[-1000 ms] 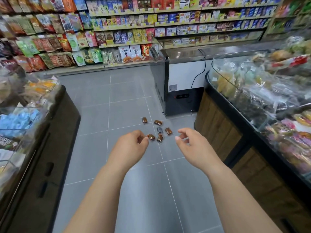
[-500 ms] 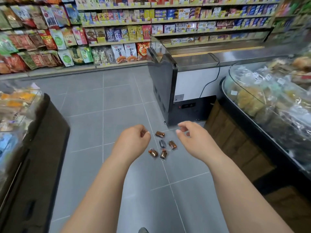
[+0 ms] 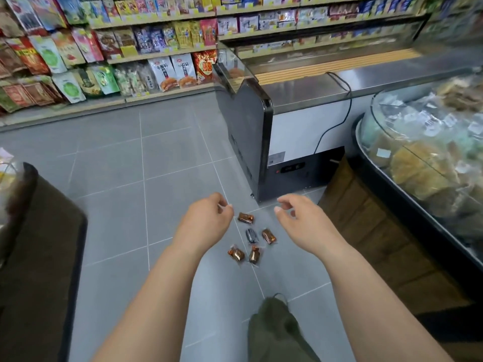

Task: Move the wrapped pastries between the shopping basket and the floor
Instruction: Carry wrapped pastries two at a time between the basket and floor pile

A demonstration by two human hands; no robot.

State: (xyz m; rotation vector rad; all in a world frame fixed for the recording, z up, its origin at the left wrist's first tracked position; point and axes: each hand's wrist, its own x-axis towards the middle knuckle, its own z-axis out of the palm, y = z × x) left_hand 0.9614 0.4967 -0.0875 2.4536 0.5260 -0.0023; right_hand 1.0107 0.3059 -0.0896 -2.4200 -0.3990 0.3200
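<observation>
Closest to me, at the bottom edge, I am seeing a fold of olive-green trouser leg (image 3: 274,333), cut off by the frame. Both bare forearms are reaching out from the lower corners over the floor. The left hand (image 3: 205,222) is showing me its back. Its fingers (image 3: 222,205) are curling inward against the thumb and the palm is facing away, so I cannot tell whether they are pinching anything. The right hand (image 3: 300,223) is hanging with its fingers (image 3: 286,205) loosely bent and apart from the thumb, gripping nothing.

Below the gap between the two hands, five wrapped pastries (image 3: 254,254) are lying in a loose cluster on the grey tiled floor (image 3: 170,165), touching neither hand. Four are wearing reddish-brown wrappers, and a dark one (image 3: 251,235) is sitting in the middle. Their printing is too small for me to read.

On the left a dark cabinet (image 3: 39,244) is running off the frame, with blurred goods on top. On the right a curved glass case (image 3: 418,158) is holding bagged baked goods, hazy behind reflections. Farther on, a black-sided chest freezer (image 3: 243,137) is standing on the tiles, with a black cable (image 3: 337,116) trailing down its white end. At the back, shelves (image 3: 162,52) are carrying bright snack bags, their labels mostly smeared.
</observation>
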